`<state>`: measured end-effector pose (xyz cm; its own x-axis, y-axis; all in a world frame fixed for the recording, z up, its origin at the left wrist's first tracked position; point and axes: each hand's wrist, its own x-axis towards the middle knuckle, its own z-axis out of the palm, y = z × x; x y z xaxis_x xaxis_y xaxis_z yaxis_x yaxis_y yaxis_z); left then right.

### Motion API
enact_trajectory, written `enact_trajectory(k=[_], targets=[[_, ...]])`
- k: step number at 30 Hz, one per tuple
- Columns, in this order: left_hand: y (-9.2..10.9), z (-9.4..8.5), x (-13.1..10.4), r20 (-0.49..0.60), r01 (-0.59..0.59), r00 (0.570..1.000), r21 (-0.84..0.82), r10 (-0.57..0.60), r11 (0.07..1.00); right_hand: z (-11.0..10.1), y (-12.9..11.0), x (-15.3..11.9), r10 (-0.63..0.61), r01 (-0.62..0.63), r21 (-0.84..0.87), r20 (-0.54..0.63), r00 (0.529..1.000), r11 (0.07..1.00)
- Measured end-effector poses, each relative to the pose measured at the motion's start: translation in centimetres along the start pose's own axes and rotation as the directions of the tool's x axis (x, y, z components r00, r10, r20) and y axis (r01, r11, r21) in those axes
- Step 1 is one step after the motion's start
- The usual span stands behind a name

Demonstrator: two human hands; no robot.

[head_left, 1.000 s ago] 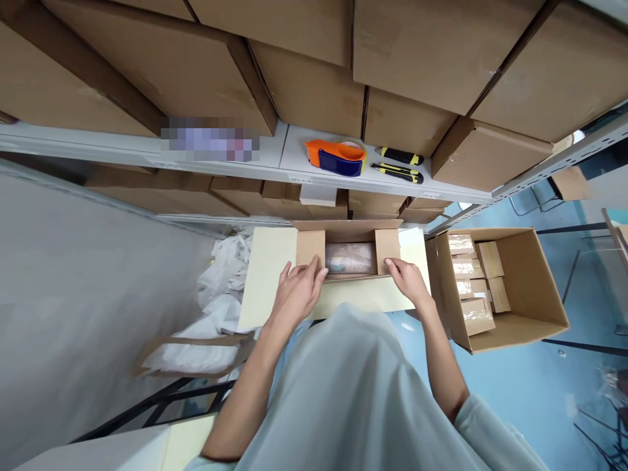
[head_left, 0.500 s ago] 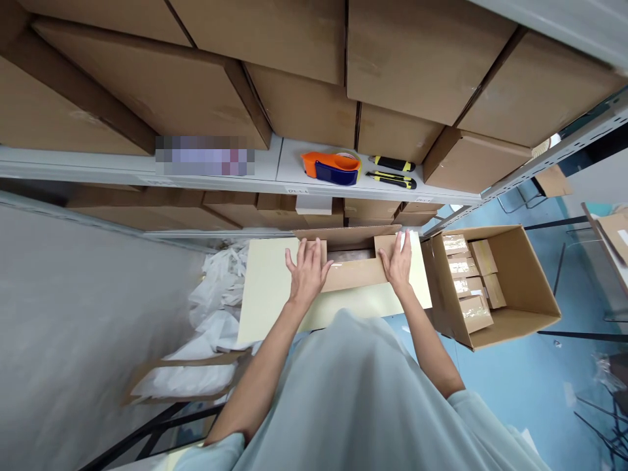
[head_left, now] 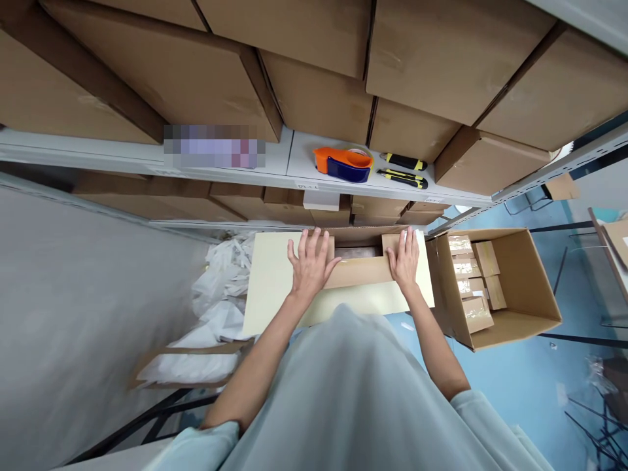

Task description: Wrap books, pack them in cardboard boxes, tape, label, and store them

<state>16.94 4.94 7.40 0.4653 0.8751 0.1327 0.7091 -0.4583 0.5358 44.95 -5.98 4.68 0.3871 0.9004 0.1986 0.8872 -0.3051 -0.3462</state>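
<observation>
A small cardboard box (head_left: 360,272) lies on the pale yellow tabletop (head_left: 272,271) in front of me. Its two end flaps are folded inward, and a gap between them shows part of the inside. The far flap stands raised. My left hand (head_left: 310,265) rests on the left end flap with fingers spread. On the right end flap lies my right hand (head_left: 405,261), fingers stretched out flat. What is inside the box cannot be made out clearly.
An orange and blue tape dispenser (head_left: 343,164) and two utility knives (head_left: 403,170) lie on the shelf (head_left: 294,157) beyond. A large open carton (head_left: 524,281) holding several taped boxes stands at right. White plastic wrapping (head_left: 223,275) is heaped at left.
Both hands stay on the end flaps, with the left fingers reaching slightly farther over theirs. The view has shifted a little, so the shelf items appear farther right.
</observation>
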Motion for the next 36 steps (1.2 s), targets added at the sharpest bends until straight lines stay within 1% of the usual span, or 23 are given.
enact_trajectory(k=[2,5,6,8,10,13,15,17,20,23,25,27,28,30,31,32,33,35,36], targets=[[0.0,-0.4,-0.2,-0.031,0.017,0.999,-0.009,-0.018,1.0,-0.2,0.0,-0.1,0.014,-0.013,0.012,-0.04,0.999,1.0],[-0.8,-0.2,-0.9,-0.065,0.028,0.997,-0.011,-0.029,1.0,-0.3,0.0,-0.6,0.07,-0.066,0.04,-0.103,0.992,0.997],[-1.1,0.0,-1.3,-0.062,0.023,0.998,-0.019,-0.024,1.0,-0.3,0.1,-0.8,0.083,-0.079,0.05,-0.098,0.992,0.996],[-1.8,0.4,-1.9,-0.059,0.025,0.998,-0.051,-0.028,0.998,-0.3,0.1,-1.2,0.082,-0.078,0.066,-0.053,0.995,0.995],[-2.1,0.8,-2.3,-0.071,0.056,0.996,-0.089,-0.062,0.994,-0.3,0.1,-1.3,0.062,-0.061,0.072,-0.021,0.998,0.996],[-1.6,1.1,-1.8,-0.083,0.142,0.985,-0.13,-0.153,0.981,-0.2,0.0,-0.8,0.054,-0.053,0.041,-0.028,0.998,0.998],[-1.0,1.0,-1.1,-0.069,0.169,0.981,-0.139,-0.18,0.976,-0.2,-0.1,-0.1,0.038,-0.038,-0.001,-0.011,0.999,0.999],[-0.6,0.8,-0.4,-0.053,0.145,0.987,-0.127,-0.153,0.981,-0.4,-0.3,0.2,0.005,-0.004,-0.046,0.017,1.0,0.999],[-0.8,0.3,0.0,-0.047,0.043,0.998,-0.103,-0.048,0.994,-0.6,-0.6,-0.1,-0.065,0.066,-0.094,0.016,0.998,0.993],[-1.5,-0.2,-0.1,-0.077,-0.058,0.996,-0.093,0.051,0.994,-0.8,-0.8,0.2,-0.188,0.187,-0.127,0.01,0.982,0.974],[-1.6,-0.6,0.5,-0.1,-0.114,0.99,-0.104,0.104,0.988,-1.3,-1.5,1.9,-0.269,0.266,-0.137,-0.007,0.963,0.954],[-1.1,-1.3,2.1,-0.127,-0.173,0.979,-0.111,0.158,0.979,-2.3,-3.3,5.2,-0.334,0.325,-0.138,-0.054,0.941,0.936],[-0.6,-1.9,3.3,-0.147,-0.201,0.972,-0.107,0.184,0.974,-3.0,-4.8,7.4,-0.363,0.351,-0.134,-0.083,0.928,0.927],[0.8,-3.7,6.5,-0.203,-0.243,0.954,-0.081,0.223,0.967,-4.6,-8.5,12.3,-0.416,0.401,-0.134,-0.116,0.902,0.906],[1.6,-4.7,8.2,-0.236,-0.253,0.944,-0.063,0.232,0.965,-5.4,-10.5,14.7,-0.438,0.424,-0.138,-0.096,0.894,0.895],[2.4,-5.8,9.9,-0.269,-0.255,0.934,-0.046,0.234,0.966,-6.0,-12.6,16.9,-0.446,0.434,-0.154,-0.046,0.894,0.887],[3.2,-7.0,11.4,-0.296,-0.251,0.927,-0.03,0.231,0.968,-6.5,-14.5,18.9,-0.423,0.421,-0.184,0.034,0.906,0.888],[4.5,-8.9,13.7,-0.342,-0.23,0.916,-0.017,0.21,0.973,-7.1,-17.6,22.0,-0.316,0.361,-0.237,0.21,0.925,0.902],[5.0,-9.6,14.4,-0.359,-0.221,0.912,-0.019,0.199,0.975,-7.1,-18.6,23.1,-0.271,0.337,-0.249,0.265,0.925,0.908]])
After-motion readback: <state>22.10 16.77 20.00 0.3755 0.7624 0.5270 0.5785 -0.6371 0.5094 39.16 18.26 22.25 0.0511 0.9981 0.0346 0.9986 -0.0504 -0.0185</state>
